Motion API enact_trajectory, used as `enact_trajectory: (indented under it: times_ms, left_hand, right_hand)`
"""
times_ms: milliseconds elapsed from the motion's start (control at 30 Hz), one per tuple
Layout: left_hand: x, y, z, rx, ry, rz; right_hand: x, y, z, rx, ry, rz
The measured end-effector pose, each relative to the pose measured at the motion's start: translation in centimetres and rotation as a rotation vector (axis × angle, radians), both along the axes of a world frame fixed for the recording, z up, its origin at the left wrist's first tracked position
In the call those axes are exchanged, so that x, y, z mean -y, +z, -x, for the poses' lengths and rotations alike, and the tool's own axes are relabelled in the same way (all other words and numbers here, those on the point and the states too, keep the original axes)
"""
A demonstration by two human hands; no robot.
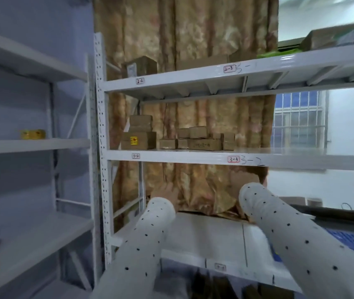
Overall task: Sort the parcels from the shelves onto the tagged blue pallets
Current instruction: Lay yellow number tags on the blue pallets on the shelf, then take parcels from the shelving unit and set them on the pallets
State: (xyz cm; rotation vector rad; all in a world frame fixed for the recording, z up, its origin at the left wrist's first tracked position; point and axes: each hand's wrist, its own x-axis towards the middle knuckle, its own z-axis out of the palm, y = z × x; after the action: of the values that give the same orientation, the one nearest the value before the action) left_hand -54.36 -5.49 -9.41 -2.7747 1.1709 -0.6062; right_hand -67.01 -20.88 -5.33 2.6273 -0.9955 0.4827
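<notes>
Below shelf tag "3-3" (233, 159), left hand (167, 194) & right hand (245, 180), blurred, grip prob. unclear.

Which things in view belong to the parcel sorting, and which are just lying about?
Job:
parcels on middle shelf
top parcel
blue pallet
left hand
right hand

Lying about:
curtain
yellow tins
window
</notes>
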Motion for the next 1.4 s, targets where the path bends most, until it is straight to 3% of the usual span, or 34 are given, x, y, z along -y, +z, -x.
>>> enact_trajectory:
  times_ms: [167, 467, 667, 800, 1100, 1233, 1400]
  left_hand:
    - [-8.0, 1.0, -9.1, 0.01, 0.177, 0.043]
    - [-12.2, 0.6, -17.2, -0.148, 0.168, 0.16]
    - [-12.3, 2.2, -22.3, -0.113, 0.169, 0.206]
    - [-10.1, 3.8, -26.0, -0.015, 0.119, 0.219]
    - [2.2, 9.9, -33.8, 0.127, -0.126, 0.274]
    - [6.6, 11.6, -36.5, 0.052, -0.16, 0.404]
    - [11.8, 13.7, -40.2, -0.048, -0.247, 0.429]
  right_hand:
    - [-6.3, -0.3, -9.0, -0.086, 0.128, 0.082]
    - [-7.8, 1.9, -18.0, -0.031, 0.085, 0.079]
    - [-8.3, 3.5, -24.2, -0.025, 0.142, 0.13]
    - [-6.5, 6.4, -27.9, 0.04, 0.165, 0.215]
    - [2.4, 11.2, -36.4, 0.188, 0.052, 0.135]
    - [5.3, 10.9, -40.4, 0.214, 0.019, 0.078]
    - [7.0, 10.6, -44.4, 0.216, -0.011, 0.108]
